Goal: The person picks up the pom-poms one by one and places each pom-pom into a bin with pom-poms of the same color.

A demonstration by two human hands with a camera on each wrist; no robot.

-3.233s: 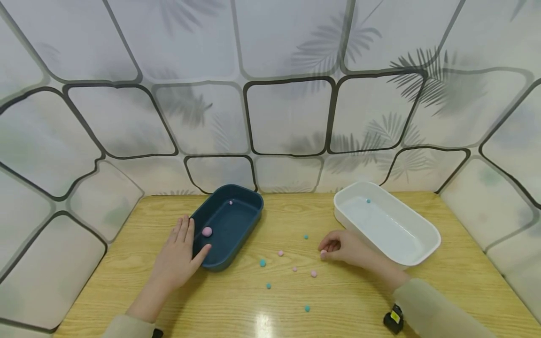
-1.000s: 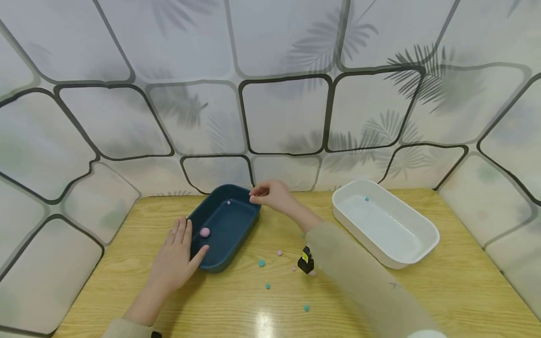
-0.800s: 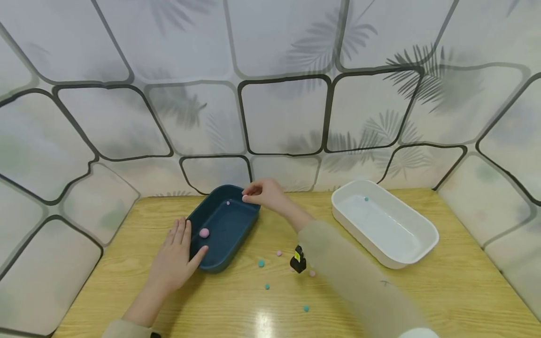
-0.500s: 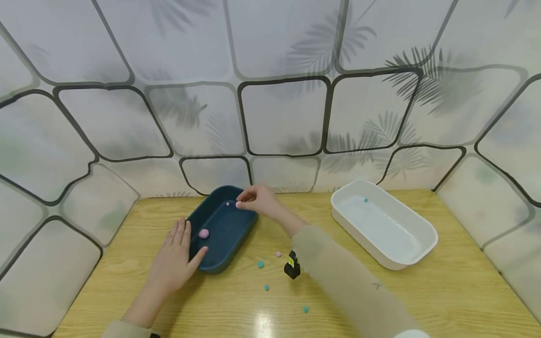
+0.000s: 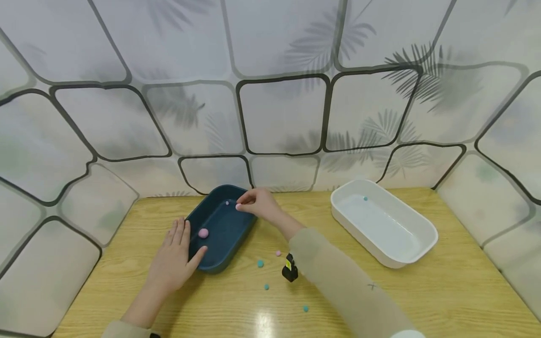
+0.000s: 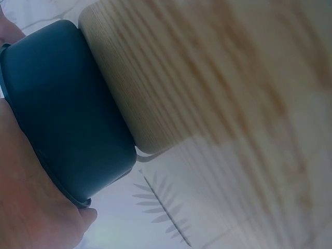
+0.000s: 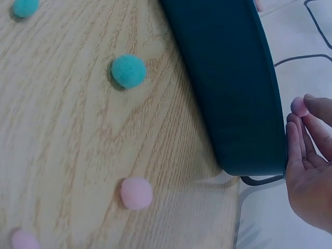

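Note:
My right hand (image 5: 262, 205) pinches a pink pom-pom (image 7: 299, 107) between thumb and fingertips, over the far right part of a dark blue tray (image 5: 221, 227). Inside that tray lie a larger pink pom-pom (image 5: 203, 233) and a tiny pale pink one near the far end. With fingers straight, my left hand (image 5: 171, 260) rests against the tray's left rim, thumb at the near end. The left wrist view shows the tray's outer wall (image 6: 67, 104) beside the hand.
Several loose pom-poms lie on the wooden table, among them a teal pom-pom (image 7: 128, 71) and a pink pom-pom (image 7: 136, 193). A white tray (image 5: 384, 225) holding one small teal pom-pom (image 5: 365, 198) stands at the right. Patterned panels surround the table.
The right hand has carried the pink pom-pom from beside the white tray leftward to over the blue tray, then lowered slightly. The left hand has stayed on the blue tray.

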